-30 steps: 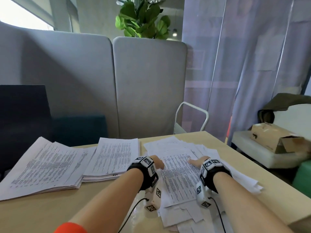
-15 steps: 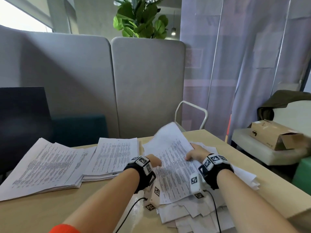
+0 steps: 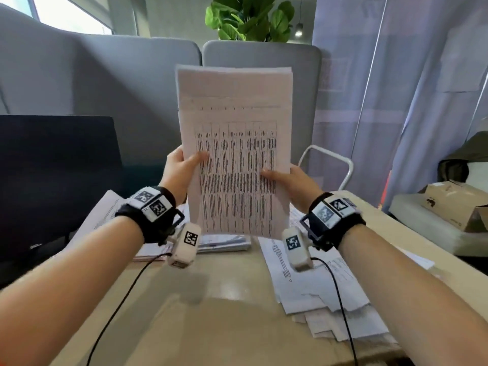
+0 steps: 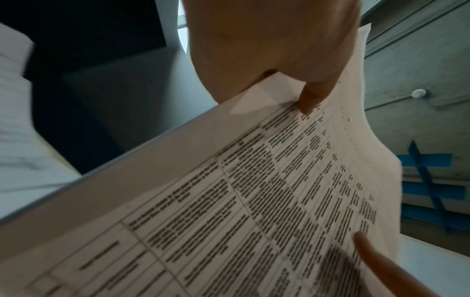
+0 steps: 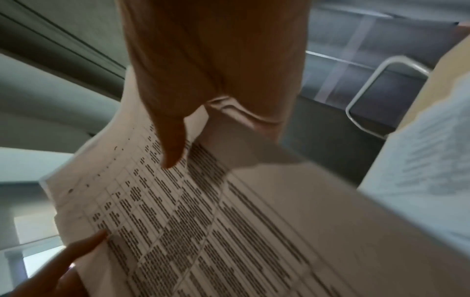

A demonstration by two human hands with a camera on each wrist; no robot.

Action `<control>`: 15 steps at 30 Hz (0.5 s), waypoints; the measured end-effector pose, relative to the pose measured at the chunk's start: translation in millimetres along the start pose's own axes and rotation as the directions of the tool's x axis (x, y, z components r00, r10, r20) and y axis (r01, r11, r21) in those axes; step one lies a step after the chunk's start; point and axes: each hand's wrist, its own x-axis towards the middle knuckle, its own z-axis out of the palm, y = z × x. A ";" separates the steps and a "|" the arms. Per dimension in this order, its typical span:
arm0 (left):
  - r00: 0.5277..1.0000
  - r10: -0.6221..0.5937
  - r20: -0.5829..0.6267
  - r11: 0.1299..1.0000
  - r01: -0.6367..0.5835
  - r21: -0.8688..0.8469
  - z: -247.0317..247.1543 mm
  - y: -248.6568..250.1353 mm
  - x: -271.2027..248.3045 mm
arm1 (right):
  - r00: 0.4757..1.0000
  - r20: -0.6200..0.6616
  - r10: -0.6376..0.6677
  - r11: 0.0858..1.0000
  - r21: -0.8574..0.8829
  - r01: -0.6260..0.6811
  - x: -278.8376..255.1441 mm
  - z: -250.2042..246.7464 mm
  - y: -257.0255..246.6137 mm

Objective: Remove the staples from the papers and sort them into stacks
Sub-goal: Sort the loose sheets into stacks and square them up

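Above the table, both hands' grips now hold the paper bundle raised upright.

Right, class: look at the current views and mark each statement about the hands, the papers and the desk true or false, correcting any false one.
1. Both hands hold the printed sheaf of white papers upright above the pale wooden desk. True.
2. The left hand rests flat on the desk. False: it grips the sheaf's left edge, thumb on the front page.
3. The right hand pinches the sheaf's right edge. True.
4. The front page is blank. False: it carries a printed table.
5. A messy pile of loose white sheets lies on the desk under the right forearm. True.
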 end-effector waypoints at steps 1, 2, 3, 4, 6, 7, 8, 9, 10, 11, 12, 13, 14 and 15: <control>1.000 0.000 -0.004 1.000 0.000 0.012 -14.5 0.7 -5.8 | 1.000 0.024 0.009 1.000 -0.013 -0.009 -0.6 13.1 2.2; 1.000 -0.017 0.001 1.000 0.017 0.023 -29.0 -2.8 -14.2 | 0.998 0.060 0.008 1.000 -0.003 -0.008 -1.9 25.2 7.0; 0.999 -0.036 0.009 0.999 0.036 0.024 -41.9 -11.0 -22.5 | 0.993 0.120 0.011 0.999 0.029 -0.015 -3.8 35.5 14.2; 0.997 -0.071 0.016 0.997 0.071 0.040 -52.9 -21.1 -31.5 | 0.985 0.172 0.025 0.998 0.049 -0.034 -6.8 45.7 20.9; 0.987 -0.157 0.030 0.985 0.154 0.081 -66.6 -43.0 -45.2 | 0.980 0.196 0.036 0.997 0.060 -0.049 -11.9 65.2 30.6; 0.982 -0.187 0.025 0.977 0.184 0.105 -69.8 -50.5 -48.5 | 0.986 0.168 0.021 0.998 0.061 -0.031 -12.7 73.5 33.9; 0.979 -0.203 0.015 0.970 0.200 0.137 -71.2 -52.4 -50.2 | 0.991 0.136 0.004 0.998 0.061 -0.013 -11.5 80.9 35.1; 0.982 -0.189 0.005 0.970 0.185 0.159 -73.2 -53.6 -48.4 | 0.994 0.106 -0.011 0.999 0.051 0.005 -9.5 87.4 32.7; 0.987 -0.158 -0.010 0.971 0.157 0.183 -74.9 -50.0 -47.4 | 0.998 0.064 -0.024 0.999 0.024 0.022 -6.5 93.3 29.2; 0.992 -0.120 -0.028 0.972 0.123 0.201 -77.3 -47.0 -44.8 | 0.998 0.002 -0.057 0.998 -0.025 0.057 -3.4 98.0 24.5; 0.994 -0.101 -0.043 0.971 0.108 0.212 -80.3 -44.2 -42.9 | 0.987 -0.097 -0.124 0.985 -0.131 0.111 -0.4 101.8 18.5; 0.994 -0.099 -0.052 0.972 0.107 0.208 -83.5 -44.6 -41.0 | 0.939 -0.235 -0.250 0.938 -0.301 0.174 2.6 104.0 13.6; 0.992 -0.112 -0.059 0.971 0.122 0.206 -86.3 -44.9 -41.5 | 0.825 -0.341 -0.450 0.832 -0.496 0.249 5.2 103.5 8.4; 0.990 -0.126 -0.065 0.969 0.137 0.207 -88.5 -47.0 -42.5 | 0.671 -0.324 -0.667 0.659 -0.677 0.328 7.6 101.5 4.4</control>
